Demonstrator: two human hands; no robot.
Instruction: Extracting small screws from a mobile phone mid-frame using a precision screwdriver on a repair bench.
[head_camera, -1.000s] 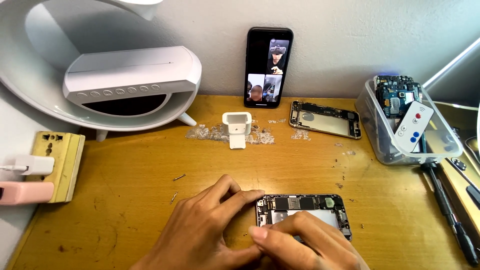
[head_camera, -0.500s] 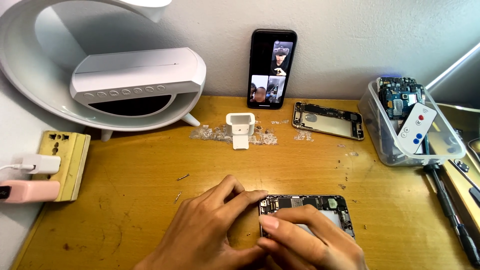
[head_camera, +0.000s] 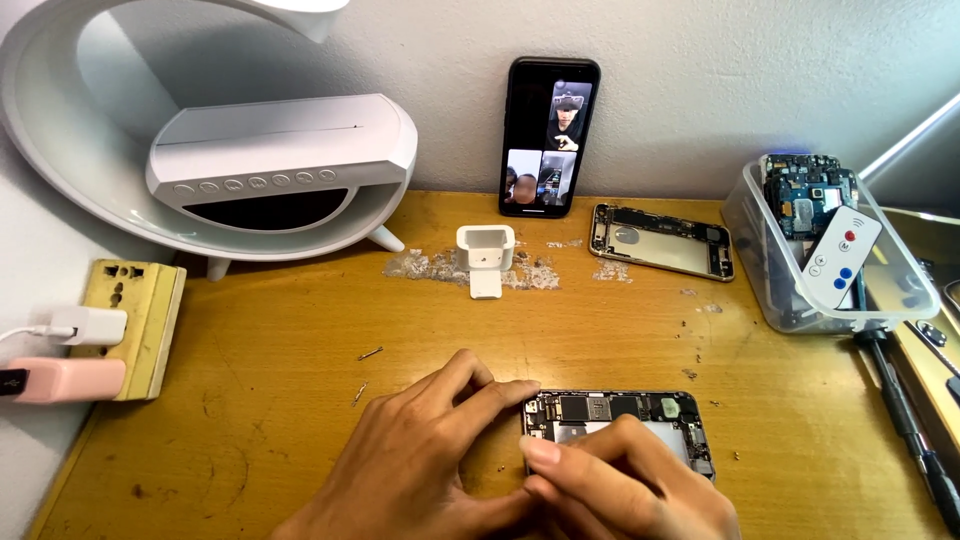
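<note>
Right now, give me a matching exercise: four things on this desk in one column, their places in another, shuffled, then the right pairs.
Things:
1. opened phone
2. upright phone
3. white remote
4. pink charger

Places:
A. in the clear plastic tub
B. under both hands
C. plugged into the yellow power strip
D. leaning on the wall

Pairs: 1-B, 2-D, 3-A, 4-C

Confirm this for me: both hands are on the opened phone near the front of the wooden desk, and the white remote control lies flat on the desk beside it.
Not quite. The head view shows the white remote control standing tilted in the clear plastic tub at the right, not flat on the desk. The left hand and right hand are indeed on the opened phone.
</note>
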